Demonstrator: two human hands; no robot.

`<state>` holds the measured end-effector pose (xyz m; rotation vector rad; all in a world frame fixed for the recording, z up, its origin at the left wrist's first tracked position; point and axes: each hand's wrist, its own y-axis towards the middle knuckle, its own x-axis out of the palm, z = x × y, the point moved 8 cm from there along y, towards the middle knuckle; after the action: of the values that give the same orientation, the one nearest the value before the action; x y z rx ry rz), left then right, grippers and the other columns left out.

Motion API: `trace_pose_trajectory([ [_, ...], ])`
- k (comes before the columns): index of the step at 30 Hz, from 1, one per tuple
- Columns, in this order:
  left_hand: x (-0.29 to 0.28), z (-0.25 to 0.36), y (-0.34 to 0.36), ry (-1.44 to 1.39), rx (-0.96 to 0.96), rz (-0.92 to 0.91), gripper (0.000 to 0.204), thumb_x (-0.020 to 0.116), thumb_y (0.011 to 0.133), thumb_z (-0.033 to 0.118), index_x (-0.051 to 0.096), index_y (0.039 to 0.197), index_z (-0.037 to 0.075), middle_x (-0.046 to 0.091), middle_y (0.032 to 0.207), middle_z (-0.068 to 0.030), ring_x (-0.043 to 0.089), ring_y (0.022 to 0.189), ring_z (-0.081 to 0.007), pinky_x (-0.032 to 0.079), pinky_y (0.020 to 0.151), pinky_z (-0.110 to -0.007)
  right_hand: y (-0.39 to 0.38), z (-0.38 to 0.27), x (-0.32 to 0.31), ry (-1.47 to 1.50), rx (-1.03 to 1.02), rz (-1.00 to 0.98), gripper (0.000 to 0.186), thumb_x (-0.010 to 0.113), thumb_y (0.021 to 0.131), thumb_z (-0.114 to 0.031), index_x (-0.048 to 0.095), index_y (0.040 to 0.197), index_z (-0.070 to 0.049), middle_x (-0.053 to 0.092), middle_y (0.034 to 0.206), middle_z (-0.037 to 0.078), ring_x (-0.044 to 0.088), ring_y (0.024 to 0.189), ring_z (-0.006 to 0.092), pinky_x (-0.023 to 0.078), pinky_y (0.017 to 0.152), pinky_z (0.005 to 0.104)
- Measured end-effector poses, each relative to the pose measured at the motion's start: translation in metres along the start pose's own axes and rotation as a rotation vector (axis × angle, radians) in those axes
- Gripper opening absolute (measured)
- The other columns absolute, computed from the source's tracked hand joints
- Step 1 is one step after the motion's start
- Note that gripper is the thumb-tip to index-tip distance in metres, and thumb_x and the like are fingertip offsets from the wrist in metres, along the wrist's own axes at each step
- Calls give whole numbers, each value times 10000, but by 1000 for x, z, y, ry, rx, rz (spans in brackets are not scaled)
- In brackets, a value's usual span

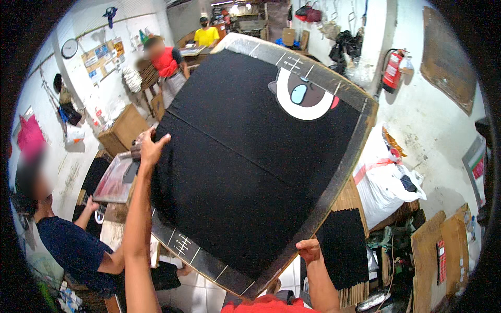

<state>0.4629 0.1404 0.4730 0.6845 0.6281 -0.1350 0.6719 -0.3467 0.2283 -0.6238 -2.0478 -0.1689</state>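
A large dark board (347, 125) with white measuring marks along its border is tilted up in front of me. Black fabric (240, 156) covers most of its face, with a crease running across it. Near the fabric's upper right lies a cartoon-face print (305, 96) in white, brown, light blue and red. My left hand (150, 148) is at the fabric-covered left edge, its thumb over the cloth and its other fingers partly hidden. Low on the right, my right hand (309, 249) grips the board's rim, thumb in front and fingers mostly behind.
A seated person in a dark shirt (75, 248) works close on my left, beside a framed screen (114, 177). People in red (168, 61) and yellow (206, 36) are farther back. On the right are black cloth (342, 250), a white sack (386, 190) and cardboard (430, 250).
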Motion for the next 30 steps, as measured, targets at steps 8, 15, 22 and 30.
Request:
trace_pose_trajectory([
  [8, 37, 108, 41, -454, -123, -320, 401, 748, 713, 418, 543, 575, 102, 472, 560, 53, 403, 480, -48, 311, 456, -244, -73, -1, -45, -7, -201, 92, 709, 657, 490, 116, 523, 1176, -4, 570, 1150, 180, 599, 965, 369, 512, 839, 456],
  [15, 90, 152, -31, -629, -8, -514, 364, 797, 658, 391, 625, 605, 74, 491, 551, 56, 388, 506, -33, 276, 437, -246, -156, 129, -140, -181, 217, 500, 391, 680, 681, 47, 604, 1062, 1, 652, 976, 134, 639, 875, 240, 526, 781, 343],
  [22, 108, 216, -160, -556, 509, -586, 517, 766, 580, 529, 653, 691, 36, 632, 642, -112, 627, 597, -228, 473, 569, -334, -202, 99, -37, -1438, 153, 721, 279, 711, 718, -101, 647, 975, -14, 666, 872, 135, 641, 843, 243, 494, 755, 343],
  [30, 117, 243, -296, -507, 1144, -604, 445, 757, 581, 470, 509, 583, 101, 555, 569, -48, 585, 546, -227, 424, 522, -337, -132, -30, 169, -2108, -616, 659, 447, 656, 698, -64, 541, 1125, -4, 582, 1123, 183, 546, 1055, 328, 438, 876, 396],
])
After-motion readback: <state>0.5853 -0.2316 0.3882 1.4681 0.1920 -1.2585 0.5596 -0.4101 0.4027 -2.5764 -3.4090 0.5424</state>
